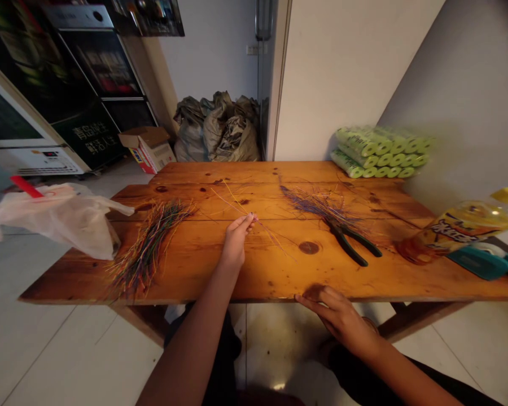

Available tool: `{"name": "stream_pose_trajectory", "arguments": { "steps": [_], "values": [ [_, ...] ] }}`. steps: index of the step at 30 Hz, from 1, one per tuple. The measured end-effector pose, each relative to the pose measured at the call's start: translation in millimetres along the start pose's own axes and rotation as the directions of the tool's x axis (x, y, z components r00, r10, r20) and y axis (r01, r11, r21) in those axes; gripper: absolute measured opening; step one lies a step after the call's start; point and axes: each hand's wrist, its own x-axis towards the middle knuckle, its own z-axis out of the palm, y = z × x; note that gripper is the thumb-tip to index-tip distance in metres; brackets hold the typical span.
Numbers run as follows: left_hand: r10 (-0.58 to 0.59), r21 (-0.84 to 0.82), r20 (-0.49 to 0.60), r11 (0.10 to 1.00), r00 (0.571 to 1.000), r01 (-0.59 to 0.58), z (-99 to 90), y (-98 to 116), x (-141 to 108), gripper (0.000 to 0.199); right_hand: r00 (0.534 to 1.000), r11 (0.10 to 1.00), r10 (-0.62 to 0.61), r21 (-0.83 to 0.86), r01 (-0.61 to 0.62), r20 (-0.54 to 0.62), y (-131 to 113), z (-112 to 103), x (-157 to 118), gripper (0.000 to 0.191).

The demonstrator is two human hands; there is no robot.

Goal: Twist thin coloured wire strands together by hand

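Near the middle of the wooden table (254,270), my left hand (240,231) pinches a few thin wires (271,234), whose ends stick out on both sides of the fingers. My right hand (336,313) is at the table's front edge, fingers stretched out and apart, with nothing seen in it. A thick bundle of multicoloured wires (152,242) lies on the left of the table. On the right lies a looser pile of purple and orange wires (317,203), with dark-handled pliers (349,237) partly against it.
A white plastic bag (63,217) with something red is at the left end. At the right are a yellow-capped drink bottle (461,231) and a teal object (480,260). Green-wrapped rolls (381,151) sit at the back right. Sacks (220,129) and a carton (148,148) stand behind the table.
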Motion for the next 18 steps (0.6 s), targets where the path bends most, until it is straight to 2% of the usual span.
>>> {"name": "stream_pose_trajectory", "arguments": {
  "steps": [3, 6, 8, 10, 12, 14, 16, 18],
  "values": [
    [-0.006, 0.002, 0.004, 1.0, 1.0, 0.006, 0.1, 0.3, -0.2, 0.012, 1.0, 0.999, 0.007, 0.044, -0.007, -0.013, 0.3, 1.7, -2.4, 0.047],
    [-0.019, -0.002, 0.06, 1.0, 0.998, 0.019, 1.0, 0.8, -1.5, 0.015, 0.984, 0.983, 0.12, 0.155, -0.098, -0.134, 2.9, 1.3, 0.5, 0.035],
    [-0.04, 0.001, 0.114, 0.999, 0.993, 0.04, 2.4, 1.6, -3.3, 0.016, 0.921, 0.945, 0.293, 0.227, -0.238, -0.257, 6.8, -3.0, 6.1, 0.023],
    [-0.054, 0.017, 0.156, 0.998, 0.986, 0.052, 4.6, 2.6, -5.9, 0.017, 0.813, 0.874, 0.469, 0.314, -0.371, -0.346, 12.6, -10.3, 14.2, 0.017],
    [-0.049, 0.037, 0.179, 0.998, 0.983, 0.044, 7.2, 3.5, -9.2, 0.017, 0.717, 0.799, 0.584, 0.427, -0.424, -0.381, 19.1, -18.2, 24.2, 0.018],
    [-0.032, 0.049, 0.198, 0.999, 0.98, 0.023, 10.0, 3.6, -13.2, 0.016, 0.64, 0.726, 0.662, 0.546, -0.418, -0.391, 24.0, -24.1, 35.7, 0.02],
    [-0.006, 0.061, 0.235, 0.998, 0.972, -0.009, 13.1, 2.8, -18.1, 0.015, 0.592, 0.661, 0.713, 0.644, -0.386, -0.377, 25.5, -26.9, 48.0, 0.021],
    [0.022, 0.081, 0.284, 0.996, 0.959, -0.047, 16.7, 1.1, -23.5, 0.014, 0.592, 0.622, 0.728, 0.696, -0.359, -0.345, 23.5, -27.2, 60.2, 0.022]
  ]
}}
